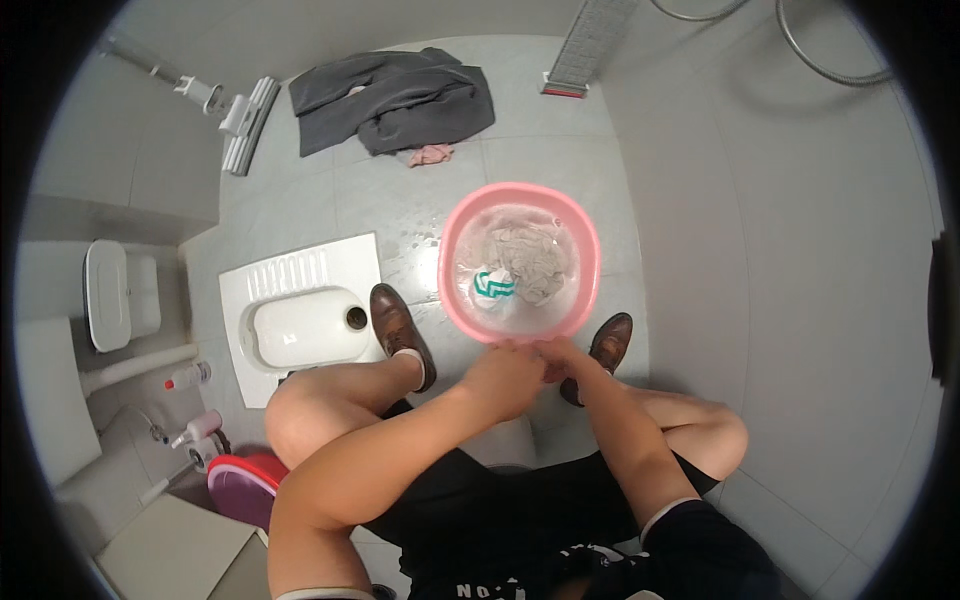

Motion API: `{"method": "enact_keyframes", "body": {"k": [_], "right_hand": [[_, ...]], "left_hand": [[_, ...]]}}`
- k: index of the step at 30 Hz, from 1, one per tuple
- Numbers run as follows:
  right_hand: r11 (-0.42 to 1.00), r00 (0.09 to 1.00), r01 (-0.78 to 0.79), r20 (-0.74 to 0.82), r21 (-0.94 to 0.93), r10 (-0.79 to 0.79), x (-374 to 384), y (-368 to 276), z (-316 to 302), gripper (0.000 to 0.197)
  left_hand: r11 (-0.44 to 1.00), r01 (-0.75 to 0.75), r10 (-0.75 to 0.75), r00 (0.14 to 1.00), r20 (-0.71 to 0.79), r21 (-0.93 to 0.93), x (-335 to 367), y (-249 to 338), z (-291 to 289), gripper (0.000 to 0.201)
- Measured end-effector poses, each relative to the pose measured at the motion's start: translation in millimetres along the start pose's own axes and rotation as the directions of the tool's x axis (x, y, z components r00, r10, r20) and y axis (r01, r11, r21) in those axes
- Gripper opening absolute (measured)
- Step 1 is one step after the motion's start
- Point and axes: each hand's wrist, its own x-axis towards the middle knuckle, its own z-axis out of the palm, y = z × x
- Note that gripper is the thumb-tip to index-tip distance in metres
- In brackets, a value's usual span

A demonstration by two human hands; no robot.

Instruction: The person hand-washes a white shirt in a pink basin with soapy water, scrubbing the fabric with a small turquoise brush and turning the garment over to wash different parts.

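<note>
Rounded pink plastic basin (449, 245) is on the grey tiled floor (560, 150), just ahead of two brown leather shoes (397, 325), crumpled pale grey cloth (538, 262) sitting in cloudy water (515, 318). Left hand (508, 378) and right hand (564, 357) are together by the near rim; tbh can't tell if the fingers are pinching anything.

T-shirt (715, 555), one: near-black, short-sleeved; sleeve hems (668, 517) edged with a pale band; chest print (598, 555) white, partly hidden. Shorts (510, 508), one pair: black, ending above the knee. Shoes (398, 322), one pair: brown, glossy, round-toed. Left sock (412, 364): white. Hands (508, 378), two: bare.
</note>
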Motion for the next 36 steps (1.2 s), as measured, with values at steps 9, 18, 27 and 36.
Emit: {"method": "enact_keyframes", "body": {"k": [9, 18, 27, 36], "right_hand": [[0.415, 0.212, 0.418, -0.357, -0.808, -0.910, 45.6, -76.1, -6.2, 0.056], [0.440, 0.428, 0.151, -0.342, -0.885, -0.836, 116.3, -77.4, -24.5, 0.056], [0.320, 0.413, 0.370, -0.154, -0.872, -0.897, 21.0, -136.0, -58.9, 0.023], [0.126, 0.178, 0.559, -0.030, -0.820, -0.984, -113.4, -108.1, -23.1, 0.030]], "left_hand": [[0.920, 0.340, -0.370, 0.918, 0.145, 0.194, 76.7, -115.6, 64.1, 0.053], [0.871, 0.490, -0.491, 0.871, 0.005, 0.031, 142.2, -168.8, 135.8, 0.073], [0.887, 0.454, -0.461, 0.882, -0.096, -0.084, 122.4, -179.1, 140.6, 0.069], [0.602, -0.131, -0.393, 0.810, -0.435, -0.788, 122.7, -132.7, 49.7, 0.043]]}}
